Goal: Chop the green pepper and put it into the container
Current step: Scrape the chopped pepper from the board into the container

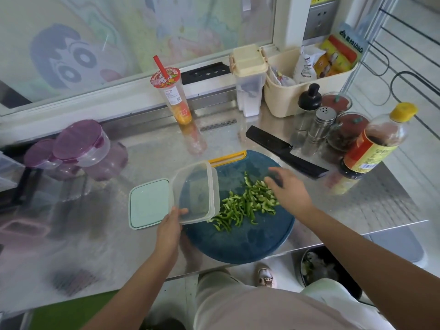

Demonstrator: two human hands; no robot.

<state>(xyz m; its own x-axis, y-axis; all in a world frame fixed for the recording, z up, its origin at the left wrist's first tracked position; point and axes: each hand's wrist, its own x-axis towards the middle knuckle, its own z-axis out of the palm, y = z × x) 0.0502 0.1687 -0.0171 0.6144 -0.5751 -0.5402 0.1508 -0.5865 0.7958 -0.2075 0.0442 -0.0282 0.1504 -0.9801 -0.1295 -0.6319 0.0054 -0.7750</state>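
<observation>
The green pepper (pixel 245 206) lies chopped into thin strips, heaped in a loose pile in the middle of a round blue cutting board (pixel 250 244) on the steel surface (pixel 357 206); a few strips trail off toward the near left edge of the pile. The left hand (pixel 169 226) grips the clear plastic container (pixel 196 191) by its near corner, thumb curled over the wall; the container is tipped on its side over the left part of the board, its mouth facing the pepper and its lower rim just beside the nearest strips; no pepper shows inside it. The right hand (pixel 289 189) reaches over the far right side of the pile with fingers spread and fairly straight, holding nothing; the fingertips are blurred, so whether they touch the strips cannot be told. A pale green lid (pixel 148 203) lies flat on the surface, just left of the board and partly behind the container. A black knife (pixel 283 151) lies beyond the board, its handle end at the board's far right edge. Farther back stand a drink cup (pixel 173 94) with a red straw, a cream basket (pixel 285 101), a metal shaker (pixel 320 126) and a dark sauce bottle (pixel 376 144); purple-lidded tubs (pixel 81 144) sit at the left.
</observation>
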